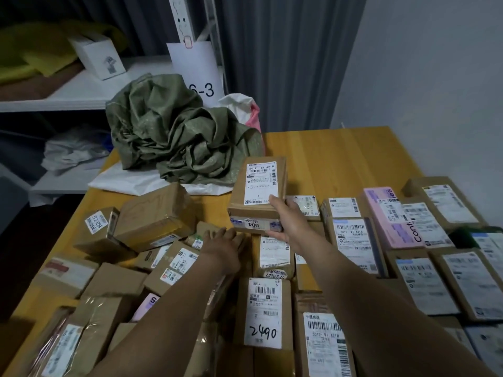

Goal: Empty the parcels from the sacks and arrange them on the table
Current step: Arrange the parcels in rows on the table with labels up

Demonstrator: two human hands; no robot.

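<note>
My right hand [285, 221] grips a brown cardboard parcel [257, 191] with a white shipping label, holding it by its near right corner above the wooden table [340, 153]. My left hand [223, 246] reaches into a loose heap of brown parcels [152, 213] on the table's left half, fingers resting on a small box there. To the right, labelled parcels [351, 240] and a pink box [392, 216] lie in flat rows. A crumpled green sack [174, 131] sits at the table's far left on a white sack [130, 180].
A white and pink bag [245, 107] lies behind the green sack. Grey shelving [81, 93] on the left holds a white box [98, 55] and yellow cloth. A sign [201, 69] reads 6-3. A curtain and wall stand behind the table.
</note>
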